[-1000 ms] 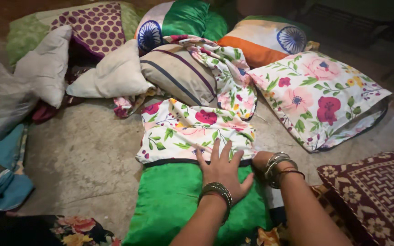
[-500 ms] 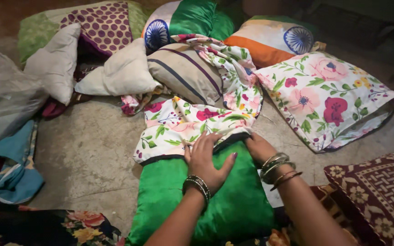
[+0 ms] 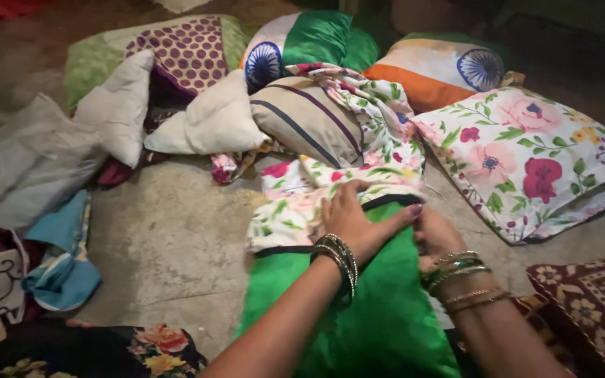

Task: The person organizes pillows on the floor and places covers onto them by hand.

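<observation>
A home, it seems: a bare concrete floor (image 3: 169, 238) strewn with household bedding, floral pillows (image 3: 526, 157) at 2 o'clock, flag-print cushions (image 3: 435, 66) at 12, plain white pillows (image 3: 208, 122) at 11.

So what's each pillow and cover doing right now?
Green pillow: lying flat, top end inside the cover.
Floral cover: bunched up, partly on.
Left hand: pressing the cover's edge.
Right hand: gripping the cover's edge.
Floral pillow: fully covered.
Striped pillow: bare.
</observation>
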